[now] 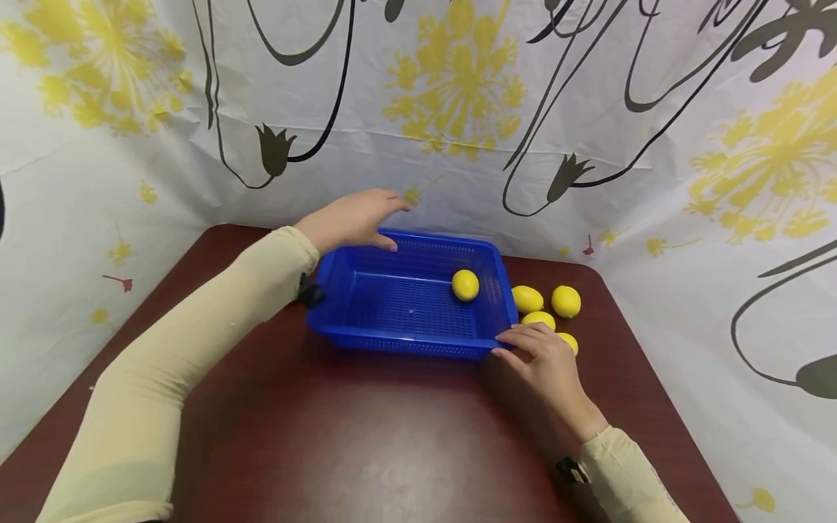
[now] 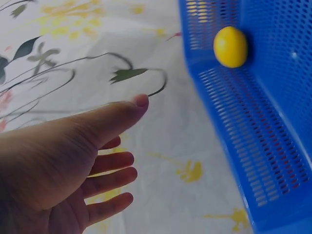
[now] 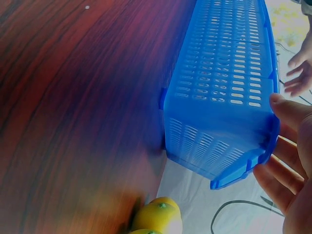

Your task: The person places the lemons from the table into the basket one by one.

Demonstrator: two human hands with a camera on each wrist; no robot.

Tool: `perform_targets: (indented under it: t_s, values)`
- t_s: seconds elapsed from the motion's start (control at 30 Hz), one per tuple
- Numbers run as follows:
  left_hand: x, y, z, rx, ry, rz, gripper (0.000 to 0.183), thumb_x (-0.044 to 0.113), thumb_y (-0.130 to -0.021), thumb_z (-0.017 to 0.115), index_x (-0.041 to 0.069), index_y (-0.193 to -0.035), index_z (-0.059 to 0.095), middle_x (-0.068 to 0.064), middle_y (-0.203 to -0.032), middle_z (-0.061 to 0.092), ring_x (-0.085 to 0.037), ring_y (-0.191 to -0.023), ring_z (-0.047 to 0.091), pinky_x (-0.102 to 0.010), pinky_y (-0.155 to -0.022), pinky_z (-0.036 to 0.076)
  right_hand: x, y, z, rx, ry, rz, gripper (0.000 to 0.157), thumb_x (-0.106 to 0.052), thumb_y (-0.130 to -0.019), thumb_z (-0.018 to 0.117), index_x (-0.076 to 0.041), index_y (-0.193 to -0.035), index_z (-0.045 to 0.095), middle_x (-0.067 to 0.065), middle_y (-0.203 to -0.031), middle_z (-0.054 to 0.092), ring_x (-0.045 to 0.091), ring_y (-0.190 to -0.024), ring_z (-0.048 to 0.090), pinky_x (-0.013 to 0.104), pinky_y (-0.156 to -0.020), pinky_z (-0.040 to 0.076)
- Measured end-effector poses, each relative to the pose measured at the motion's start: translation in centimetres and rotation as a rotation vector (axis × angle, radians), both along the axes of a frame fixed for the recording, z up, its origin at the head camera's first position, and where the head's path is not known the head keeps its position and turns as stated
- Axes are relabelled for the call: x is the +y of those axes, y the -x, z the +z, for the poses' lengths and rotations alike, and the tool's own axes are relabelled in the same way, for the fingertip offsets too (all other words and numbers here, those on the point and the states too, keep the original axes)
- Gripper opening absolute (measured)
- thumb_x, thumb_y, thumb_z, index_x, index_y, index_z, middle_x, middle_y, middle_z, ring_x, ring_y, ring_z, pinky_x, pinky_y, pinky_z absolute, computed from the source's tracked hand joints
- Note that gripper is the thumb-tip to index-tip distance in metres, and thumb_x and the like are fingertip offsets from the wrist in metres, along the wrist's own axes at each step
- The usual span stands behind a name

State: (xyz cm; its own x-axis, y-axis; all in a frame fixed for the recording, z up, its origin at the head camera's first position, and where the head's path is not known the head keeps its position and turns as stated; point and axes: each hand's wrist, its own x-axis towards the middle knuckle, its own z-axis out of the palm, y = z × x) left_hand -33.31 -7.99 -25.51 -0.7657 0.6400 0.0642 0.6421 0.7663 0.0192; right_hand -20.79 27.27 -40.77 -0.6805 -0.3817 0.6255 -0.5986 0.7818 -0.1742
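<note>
A blue plastic basket with perforated walls stands on the table, with one lemon inside near its right end. My right hand holds the basket's near right corner, thumb on the front rim and fingers around the side. Above the back left part of the basket, my left hand hovers with fingers extended and nothing in it. In the left wrist view that hand is apart from the basket wall.
Several lemons lie on the dark red-brown table just right of the basket, some partly behind my right hand. A white patterned cloth hangs behind the table and along both sides.
</note>
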Motion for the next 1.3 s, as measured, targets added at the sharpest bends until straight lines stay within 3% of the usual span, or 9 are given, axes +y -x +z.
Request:
perform_targets:
  t_s: [0.13, 0.3, 0.5, 0.73, 1.03, 1.3]
  values:
    - [-2.7, -0.7, 0.5, 0.008, -0.050, 0.069, 0.073, 0.044, -0.083, 0.068, 0.013, -0.142, 0.040, -0.012, -0.140, 0.045, -0.029, -0.128, 0.046, -0.045, -0.106, 0.041, 0.0, 0.1, 0.0, 0.001, 0.001, 0.000, 0.030, -0.029, -0.069, 0.083, -0.020, -0.096, 0.075, -0.004, -0.095, 0.074, 0.013, -0.098, 0.063, 0.032, -0.085, 0.052]
    - [-6.3, -1.0, -0.5, 0.019, -0.093, 0.144, 0.073, 0.044, -0.083, 0.068, 0.010, -0.142, 0.040, -0.014, -0.140, 0.045, -0.030, -0.127, 0.046, -0.048, -0.105, 0.042, 0.0, 0.1, 0.2, -0.001, 0.004, -0.003, 0.030, -0.030, -0.070, 0.082, -0.020, -0.097, 0.075, -0.003, -0.095, 0.074, 0.013, -0.098, 0.062, 0.030, -0.086, 0.051]
    - [-9.8, -1.1, -3.0, 0.036, -0.134, 0.193, 0.073, 0.043, -0.081, 0.070, 0.006, -0.138, 0.044, -0.016, -0.137, 0.048, -0.033, -0.127, 0.046, -0.050, -0.108, 0.038, 0.0, 0.0, 0.3, -0.006, 0.001, -0.003, 0.030, -0.030, -0.070, 0.082, -0.020, -0.097, 0.075, -0.003, -0.096, 0.074, 0.013, -0.099, 0.062, 0.029, -0.086, 0.050]
    - [-12.4, -1.4, -5.8, 0.003, -0.141, 0.249, 0.072, 0.040, -0.082, 0.071, 0.002, -0.137, 0.045, -0.019, -0.135, 0.049, -0.037, -0.124, 0.048, -0.052, -0.106, 0.039, 0.1, 0.0, 0.2, -0.016, 0.007, -0.011, 0.031, -0.028, -0.069, 0.083, -0.020, -0.097, 0.075, -0.004, -0.096, 0.073, 0.012, -0.100, 0.062, 0.029, -0.086, 0.050]
    - [-14.9, -1.2, -9.6, -0.058, -0.124, 0.322, 0.072, 0.040, -0.082, 0.070, 0.002, -0.137, 0.045, -0.021, -0.137, 0.048, -0.039, -0.125, 0.046, -0.054, -0.105, 0.039, 0.0, -0.1, 0.1, -0.023, 0.011, -0.014, 0.031, -0.030, -0.069, 0.083, -0.020, -0.098, 0.075, -0.004, -0.097, 0.073, 0.012, -0.100, 0.062, 0.030, -0.087, 0.049]
    - [-15.9, -0.9, -12.9, 0.014, -0.073, 0.307, 0.073, 0.044, -0.075, 0.075, 0.001, -0.130, 0.054, -0.021, -0.127, 0.057, -0.040, -0.117, 0.049, -0.054, -0.095, 0.044, -0.2, -0.1, 0.0, -0.015, 0.017, -0.006, 0.031, -0.028, -0.068, 0.083, -0.019, -0.097, 0.075, -0.003, -0.095, 0.074, 0.015, -0.099, 0.062, 0.029, -0.087, 0.048]
